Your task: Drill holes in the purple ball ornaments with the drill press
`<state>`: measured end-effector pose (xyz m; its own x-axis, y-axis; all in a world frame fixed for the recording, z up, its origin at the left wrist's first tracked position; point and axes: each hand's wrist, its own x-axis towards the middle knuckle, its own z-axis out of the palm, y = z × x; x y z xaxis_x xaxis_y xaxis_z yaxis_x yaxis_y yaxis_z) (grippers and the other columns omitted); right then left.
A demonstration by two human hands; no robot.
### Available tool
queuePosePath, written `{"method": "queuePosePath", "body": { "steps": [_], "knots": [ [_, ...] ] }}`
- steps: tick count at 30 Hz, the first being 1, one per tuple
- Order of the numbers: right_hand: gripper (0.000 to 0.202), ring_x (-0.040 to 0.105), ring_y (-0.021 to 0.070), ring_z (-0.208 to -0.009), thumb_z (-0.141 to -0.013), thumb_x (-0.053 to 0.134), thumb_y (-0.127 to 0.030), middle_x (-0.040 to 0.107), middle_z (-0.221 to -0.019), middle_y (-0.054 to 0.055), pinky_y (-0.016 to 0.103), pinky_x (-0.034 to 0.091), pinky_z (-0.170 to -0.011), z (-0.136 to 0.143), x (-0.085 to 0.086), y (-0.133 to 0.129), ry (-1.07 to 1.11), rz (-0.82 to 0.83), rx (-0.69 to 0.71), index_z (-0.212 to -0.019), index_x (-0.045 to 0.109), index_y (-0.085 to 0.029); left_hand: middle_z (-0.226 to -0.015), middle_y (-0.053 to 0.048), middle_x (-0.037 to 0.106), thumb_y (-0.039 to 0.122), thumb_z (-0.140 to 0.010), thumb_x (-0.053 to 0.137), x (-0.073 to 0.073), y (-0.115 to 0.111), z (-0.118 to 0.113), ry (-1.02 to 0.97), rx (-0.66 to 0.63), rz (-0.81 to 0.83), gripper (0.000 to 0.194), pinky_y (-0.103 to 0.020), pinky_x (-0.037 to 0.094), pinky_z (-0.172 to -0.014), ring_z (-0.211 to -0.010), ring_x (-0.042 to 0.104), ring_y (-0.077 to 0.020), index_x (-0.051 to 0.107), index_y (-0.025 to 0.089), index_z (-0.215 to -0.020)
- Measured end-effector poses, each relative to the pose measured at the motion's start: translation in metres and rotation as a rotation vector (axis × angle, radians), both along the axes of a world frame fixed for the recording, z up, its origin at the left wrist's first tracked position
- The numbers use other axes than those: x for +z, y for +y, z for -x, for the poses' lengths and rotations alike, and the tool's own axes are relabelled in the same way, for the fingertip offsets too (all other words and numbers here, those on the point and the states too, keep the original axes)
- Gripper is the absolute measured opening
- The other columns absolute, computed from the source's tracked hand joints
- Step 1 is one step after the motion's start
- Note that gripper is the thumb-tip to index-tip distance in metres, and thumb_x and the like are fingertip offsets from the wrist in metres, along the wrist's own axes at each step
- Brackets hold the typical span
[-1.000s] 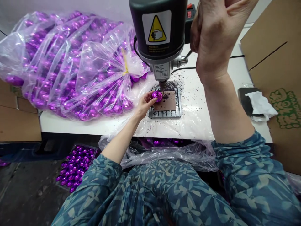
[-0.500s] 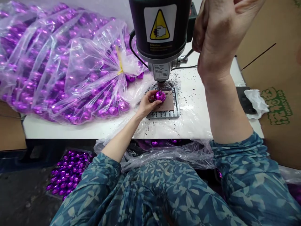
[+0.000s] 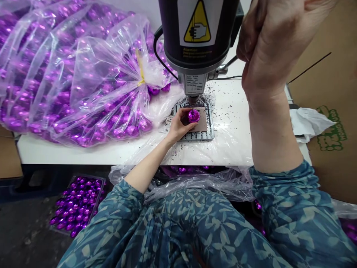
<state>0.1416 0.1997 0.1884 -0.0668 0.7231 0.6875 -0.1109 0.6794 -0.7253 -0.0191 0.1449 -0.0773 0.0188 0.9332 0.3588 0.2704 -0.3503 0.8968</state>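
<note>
A shiny purple faceted ball [image 3: 193, 115] rests on a brown board [image 3: 202, 124] over the slotted metal base [image 3: 210, 134] of a drill press [image 3: 195, 44]. My left hand [image 3: 180, 124] grips the ball from its left side, thumb in front and fingers behind. The drill's chuck [image 3: 193, 99] is right above the ball, and a thin bit reaches its top. My right hand [image 3: 276, 41] is raised at the upper right, its fingers closed around the end of the press's lever, which they mostly hide.
Large clear bags of purple balls [image 3: 92, 82] fill the left of the white table [image 3: 69, 152]. Dark shavings lie around the base. A tray of balls [image 3: 78, 204] stands lower left. Crumpled white paper [image 3: 309, 123] and a cardboard box [image 3: 334, 167] are at the right.
The view has shifted slightly. The ball now sits directly under the bit, and my left thumb has moved around its front. My right hand is still at the lever.
</note>
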Motion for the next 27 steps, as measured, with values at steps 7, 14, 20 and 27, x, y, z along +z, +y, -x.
{"method": "queuePosePath", "body": {
  "steps": [7,14,20,27],
  "knots": [
    [0.065,0.035,-0.0029,-0.039,-0.073,0.056,-0.081,0.02,-0.045,-0.009,0.017,0.022,-0.045,0.001,-0.01,-0.01,0.097,-0.133,-0.088,-0.058,0.027,-0.025,-0.128,-0.011,0.075,0.05,-0.087,0.09,0.0,-0.002,0.002,-0.021,-0.003,-0.019,0.065,-0.05,0.064,-0.109,-0.119,0.077,-0.0276,0.056,0.022,-0.134],
    [0.069,0.035,-0.0056,-0.04,-0.094,0.058,-0.063,0.03,-0.044,-0.006,0.014,0.021,-0.046,-0.002,-0.044,-0.024,0.215,-0.288,-0.074,-0.049,0.04,-0.014,-0.133,-0.013,0.074,0.056,-0.086,0.091,-0.007,0.0,0.003,-0.055,-0.016,-0.022,0.069,-0.053,0.062,-0.113,-0.125,0.075,-0.03,0.056,0.024,-0.137],
    [0.047,0.034,-0.0062,-0.043,-0.099,0.058,-0.054,0.013,-0.053,-0.005,0.011,0.026,-0.052,-0.009,-0.07,-0.022,0.18,-0.416,-0.134,-0.07,0.069,-0.018,-0.137,-0.012,0.072,0.059,-0.089,0.087,-0.009,0.001,0.005,-0.02,-0.043,-0.069,0.069,-0.053,0.061,-0.113,-0.128,0.074,-0.0295,0.054,0.025,-0.138],
    [0.069,0.032,-0.0031,-0.04,-0.109,0.045,-0.047,0.02,-0.046,-0.003,0.021,0.022,-0.047,-0.012,-0.087,-0.021,0.133,-0.47,-0.168,-0.049,0.035,-0.013,-0.135,-0.012,0.073,0.059,-0.088,0.088,-0.008,0.0,0.004,-0.029,-0.024,-0.049,0.068,-0.052,0.061,-0.112,-0.126,0.074,-0.0292,0.055,0.025,-0.137]
  ]
}}
